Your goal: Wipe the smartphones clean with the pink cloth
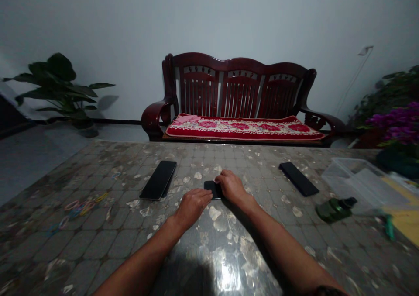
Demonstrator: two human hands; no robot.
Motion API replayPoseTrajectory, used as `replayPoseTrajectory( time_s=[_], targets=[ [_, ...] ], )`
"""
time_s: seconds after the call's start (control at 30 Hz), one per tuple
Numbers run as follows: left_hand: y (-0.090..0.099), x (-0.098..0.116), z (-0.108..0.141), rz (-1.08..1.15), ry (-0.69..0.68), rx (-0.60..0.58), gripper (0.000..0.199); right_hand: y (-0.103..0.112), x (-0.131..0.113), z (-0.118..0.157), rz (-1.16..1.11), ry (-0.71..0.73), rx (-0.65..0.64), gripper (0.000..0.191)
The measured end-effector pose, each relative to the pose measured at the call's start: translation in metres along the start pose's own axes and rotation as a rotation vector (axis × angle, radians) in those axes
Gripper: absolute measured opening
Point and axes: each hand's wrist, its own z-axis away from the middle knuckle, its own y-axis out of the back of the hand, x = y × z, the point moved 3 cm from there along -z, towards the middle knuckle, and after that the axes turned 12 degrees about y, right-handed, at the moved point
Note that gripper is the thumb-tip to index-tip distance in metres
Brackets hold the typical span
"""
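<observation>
The small slab [212, 192] lies flat on the bench [216, 248], between the 2 hands, neither clearly nearer. It is just beyond and to the right of the left hand [192, 205], and to the left of the right hand [231, 187]. Its long axis seems to run left to right, though the fingers hide part of it.

The left grip has its fingers close together, the tips at the slab's near side. The right grip is bent, fingertips at its far right part. Whether either is clamped on it, I cannot tell.
</observation>
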Motion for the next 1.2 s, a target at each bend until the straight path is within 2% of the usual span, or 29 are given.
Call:
replayPoseTrajectory(
  time_s=[0.27, 0.4, 0.63, 0.9, 1.2],
  targets=[
    [0.001, 0.001, -0.001, 0.028, -0.007, 0.005, 0.024, -0.013, -0.018, -0.016, -0.018, 0.128, 0.02, 0.022],
    [0.001, 0.001, -0.001, 0.006, 0.012, -0.015, 0.021, -0.007, -0.012, -0.009, -0.018, 0.098, 0.007, 0.025],
    [0.003, 0.002, -0.002, 0.013, 0.002, -0.011, 0.017, 0.009, 0.011, 0.016, 0.029, -0.05, 0.008, 0.029],
    [0.004, 0.003, -0.002, 0.011, 0.007, 0.007, 0.021, -0.002, -0.005, 0.016, 0.015, 0.032, 0.014, 0.024],
    [0.005, 0.003, -0.002, 0.005, 0.007, 0.006, 0.017, 0.016, 0.045, 0.044, -0.008, -0.15, 0.047, 0.028]
  ],
)
